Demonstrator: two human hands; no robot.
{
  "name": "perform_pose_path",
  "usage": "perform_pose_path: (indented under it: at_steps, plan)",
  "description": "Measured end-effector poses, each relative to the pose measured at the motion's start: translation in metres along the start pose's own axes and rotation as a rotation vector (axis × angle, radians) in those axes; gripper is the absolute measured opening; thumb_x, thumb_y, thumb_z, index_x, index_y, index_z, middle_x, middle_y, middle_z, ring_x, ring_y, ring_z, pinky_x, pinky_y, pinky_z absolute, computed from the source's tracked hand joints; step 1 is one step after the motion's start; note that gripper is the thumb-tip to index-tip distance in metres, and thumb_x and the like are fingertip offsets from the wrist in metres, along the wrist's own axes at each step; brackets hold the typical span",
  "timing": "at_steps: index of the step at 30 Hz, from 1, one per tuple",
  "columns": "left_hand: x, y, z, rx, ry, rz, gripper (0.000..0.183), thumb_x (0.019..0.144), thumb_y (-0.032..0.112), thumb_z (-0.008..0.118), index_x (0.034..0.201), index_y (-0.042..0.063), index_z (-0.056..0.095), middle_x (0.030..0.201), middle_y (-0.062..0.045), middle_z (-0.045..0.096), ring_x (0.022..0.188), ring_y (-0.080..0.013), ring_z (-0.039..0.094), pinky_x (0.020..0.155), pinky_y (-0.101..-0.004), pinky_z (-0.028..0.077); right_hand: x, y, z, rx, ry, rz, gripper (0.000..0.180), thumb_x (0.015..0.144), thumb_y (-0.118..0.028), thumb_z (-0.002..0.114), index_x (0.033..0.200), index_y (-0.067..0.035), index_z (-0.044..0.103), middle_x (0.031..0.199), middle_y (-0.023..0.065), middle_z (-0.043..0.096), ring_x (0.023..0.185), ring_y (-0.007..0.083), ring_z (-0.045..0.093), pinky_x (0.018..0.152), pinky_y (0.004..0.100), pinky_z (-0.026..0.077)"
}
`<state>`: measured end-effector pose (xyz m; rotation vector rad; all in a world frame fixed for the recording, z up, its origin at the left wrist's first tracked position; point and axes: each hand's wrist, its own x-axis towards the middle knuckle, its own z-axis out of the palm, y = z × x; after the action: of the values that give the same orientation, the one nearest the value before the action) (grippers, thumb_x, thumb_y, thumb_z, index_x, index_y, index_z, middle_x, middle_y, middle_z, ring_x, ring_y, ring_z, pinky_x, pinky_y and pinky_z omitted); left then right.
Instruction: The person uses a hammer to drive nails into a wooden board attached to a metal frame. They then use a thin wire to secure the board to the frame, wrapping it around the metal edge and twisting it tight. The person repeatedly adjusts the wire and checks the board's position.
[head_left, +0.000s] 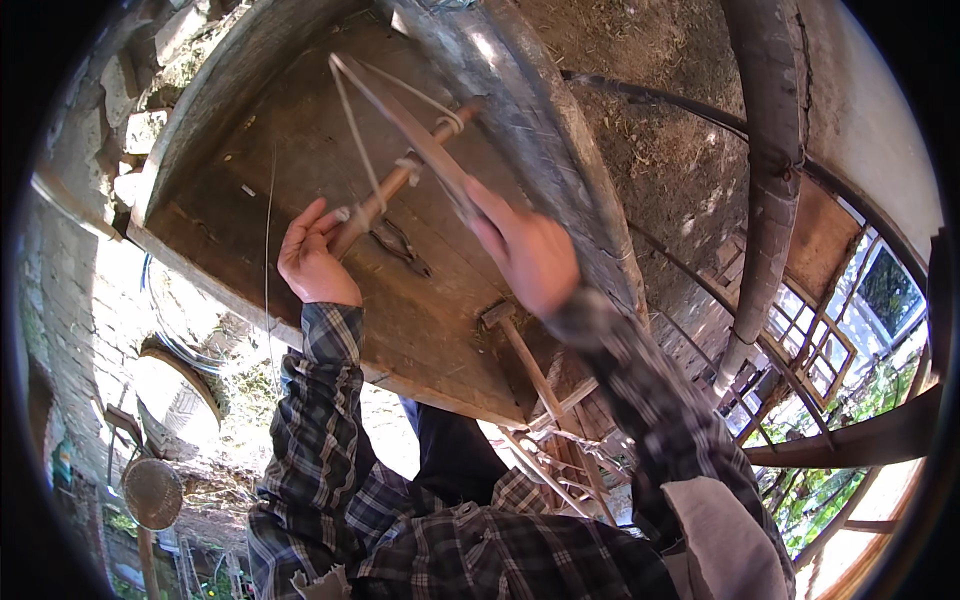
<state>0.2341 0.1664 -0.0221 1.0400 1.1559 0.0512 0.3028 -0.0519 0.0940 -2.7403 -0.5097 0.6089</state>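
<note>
My left hand (319, 259) has hold of the near end of a round wooden rod (394, 186), which slants up and to the right. One of its fingertips bears something white, perhaps a bandage. In my right hand (529, 251), blurred, is a flat wooden stick (409, 131) that crosses above the rod. Pale cord (355, 131) runs from the stick's far tip down to the rod, where loops are wound around it. Below the rod, a pair of pliers (403, 249) lies on the wooden boards (442, 319).
A hammer (529, 360) with a wooden handle leans at the near right corner of the boards. A raised, worn side wall (592, 187) borders them on the right. A thin wire (269, 247) hangs at left. A round strainer-like pan (152, 493) is lower left.
</note>
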Motion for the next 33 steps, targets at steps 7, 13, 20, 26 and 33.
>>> perform_pose_path:
  at_steps: [7,13,20,26,33]
  plan:
    - [-0.035,-0.01,-0.016,0.096,-0.095,0.103,0.039,0.091,-0.001,0.038,0.12,-0.005,0.063,0.107,-0.023,0.07,0.095,-0.0293,0.07,0.082,-0.0368,0.059,-0.068,-0.012,-0.05,0.214,-0.016,0.133,0.042,0.097,-0.025,0.062,0.136,-0.01,0.058,0.08,0.018,0.065,0.068,0.0362,0.065,0.061,0.0456,0.052]
    - [-0.008,0.013,-0.004,0.066,-0.095,0.168,0.035,0.088,-0.003,0.038,0.111,-0.01,0.064,0.107,-0.026,0.07,0.097,-0.0302,0.07,0.089,-0.0351,0.056,-0.045,-0.01,-0.05,0.009,-0.107,0.066,0.042,0.098,-0.028,0.061,0.134,-0.008,0.056,0.073,0.0164,0.063,0.06,0.0359,0.063,0.057,0.0467,0.052]
    - [0.03,0.031,-0.006,0.031,-0.118,0.046,0.031,0.086,-0.004,0.04,0.104,-0.009,0.064,0.103,-0.026,0.07,0.093,-0.0304,0.071,0.086,-0.0363,0.058,-0.043,-0.03,-0.028,0.117,-0.113,0.122,0.043,0.097,-0.028,0.062,0.132,-0.004,0.054,0.078,0.0173,0.067,0.064,0.0378,0.065,0.056,0.0452,0.052]
    - [0.016,0.016,-0.022,0.151,-0.146,0.133,0.029,0.086,-0.003,0.039,0.1,-0.008,0.064,0.102,-0.023,0.071,0.096,-0.0299,0.071,0.085,-0.0374,0.058,-0.111,-0.033,-0.105,0.177,-0.271,0.218,0.051,0.095,-0.024,0.065,0.137,0.001,0.051,0.087,0.0209,0.068,0.068,0.0367,0.068,0.058,0.0449,0.054]
    - [-0.012,0.001,0.005,0.031,-0.062,0.035,0.04,0.089,0.0,0.038,0.122,-0.004,0.06,0.105,-0.022,0.071,0.094,-0.0269,0.07,0.085,-0.0355,0.057,0.028,-0.02,-0.005,0.091,-0.262,0.168,0.036,0.102,-0.039,0.051,0.114,-0.006,0.059,0.068,0.0199,0.063,0.067,0.0386,0.064,0.06,0.0491,0.05]
